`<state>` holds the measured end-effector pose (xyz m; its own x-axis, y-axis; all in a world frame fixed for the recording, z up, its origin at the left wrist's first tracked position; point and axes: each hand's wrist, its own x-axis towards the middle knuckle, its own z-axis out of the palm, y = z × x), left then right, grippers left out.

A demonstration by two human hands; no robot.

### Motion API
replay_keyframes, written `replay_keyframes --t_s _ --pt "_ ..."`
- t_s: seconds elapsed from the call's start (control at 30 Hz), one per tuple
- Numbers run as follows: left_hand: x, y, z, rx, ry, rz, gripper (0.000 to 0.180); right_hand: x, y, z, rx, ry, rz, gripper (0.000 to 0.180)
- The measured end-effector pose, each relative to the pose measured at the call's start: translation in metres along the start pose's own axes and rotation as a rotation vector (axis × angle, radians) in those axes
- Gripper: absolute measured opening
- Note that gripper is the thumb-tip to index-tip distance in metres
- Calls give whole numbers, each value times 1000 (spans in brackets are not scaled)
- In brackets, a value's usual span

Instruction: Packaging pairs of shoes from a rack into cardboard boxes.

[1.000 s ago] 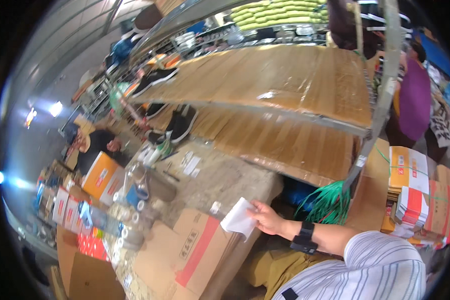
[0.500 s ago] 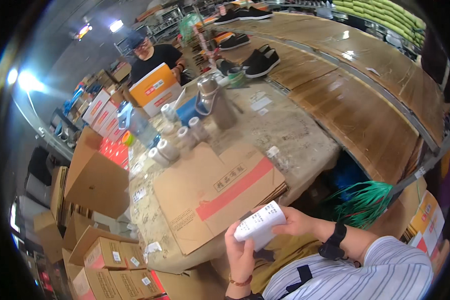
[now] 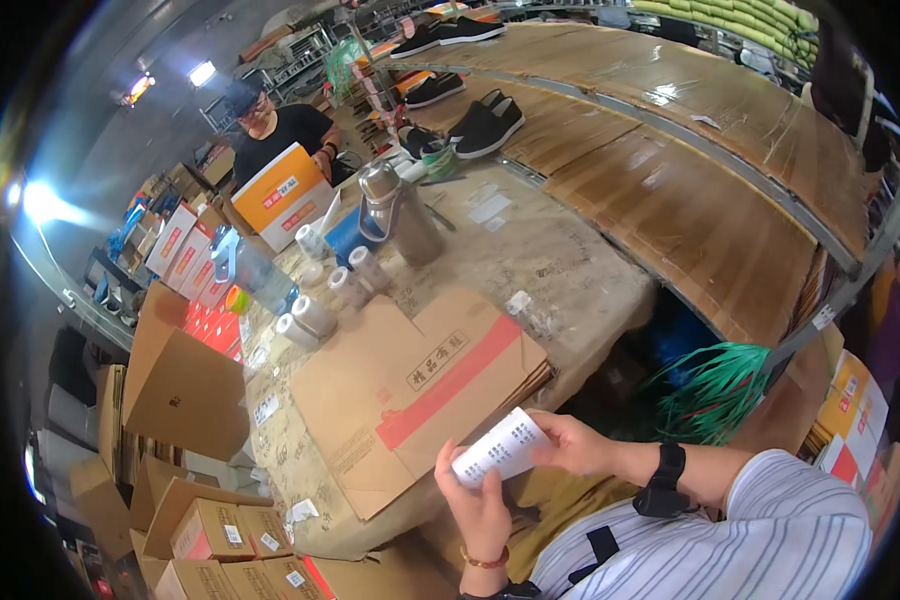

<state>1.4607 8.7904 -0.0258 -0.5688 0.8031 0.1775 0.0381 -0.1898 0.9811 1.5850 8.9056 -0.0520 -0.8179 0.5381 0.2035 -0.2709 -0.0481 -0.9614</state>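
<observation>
Between my two hands is a roll of white printed labels (image 3: 500,449), curved and tilted, held just past the table's near edge. My left hand (image 3: 473,500) grips its lower left end, thumb on the printed face. The fingers of my right hand (image 3: 573,446) pinch its right end. Right beyond the roll lies a stack of flattened brown cartons (image 3: 410,400) with a red stripe, on the covered table (image 3: 570,290). Several white label rolls (image 3: 312,316) stand behind the cartons.
A steel flask (image 3: 410,220), a clear water jug (image 3: 260,275) and black shoes (image 3: 488,128) stand farther back. A person (image 3: 280,140) sits at the far end behind an orange-white box. Cardboard-covered shelves (image 3: 680,225) run along the right, green strings (image 3: 715,395) below. Brown boxes (image 3: 210,530) stack at left.
The label roll has turned in my hands and now looks rounder, its loose lower part no longer showing. The surroundings have shifted slightly left in view.
</observation>
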Motion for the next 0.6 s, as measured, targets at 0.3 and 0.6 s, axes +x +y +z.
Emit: replay_keyframes --t_s 0.3,0.6 --pt "24 -17 8 -46 -173 -203 27 -5 -4 -26 -51 122 -60 32" --pt "11 -22 12 29 0 -268 37 -8 -14 -15 -604 267 -243 33"
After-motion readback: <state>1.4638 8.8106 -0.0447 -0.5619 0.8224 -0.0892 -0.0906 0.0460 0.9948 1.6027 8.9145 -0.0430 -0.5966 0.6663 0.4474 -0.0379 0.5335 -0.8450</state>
